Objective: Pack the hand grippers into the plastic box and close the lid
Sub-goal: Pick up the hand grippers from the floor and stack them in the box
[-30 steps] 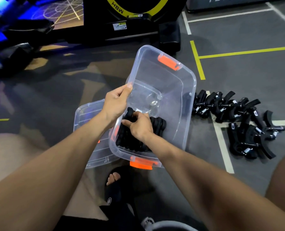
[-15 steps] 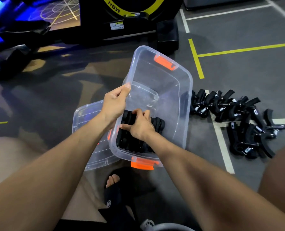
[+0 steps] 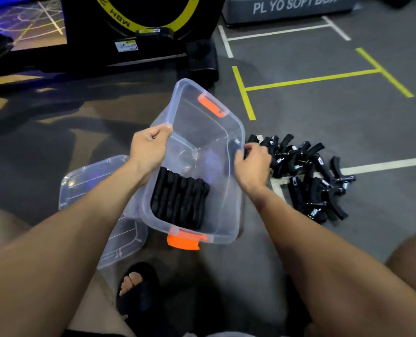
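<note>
Hand grippers (image 3: 180,198) partly packed in plastic box (image 3: 236,190); left hand (image 3: 148,149) grips box rim, right hand (image 3: 252,164) beside box, fingers loosely curled, empty. Next: grasp from loose pile (image 3: 309,176).

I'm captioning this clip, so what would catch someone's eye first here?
A clear plastic box with orange latches sits centre frame, the left hand gripping its rim and a row of black hand grippers packed inside. To its right, a pile of loose grippers lies on the grey floor.

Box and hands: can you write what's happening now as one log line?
left hand: grips plastic box rim | right hand: at right rim, near loose hand grippers | packed row: inside | lid: off
</note>
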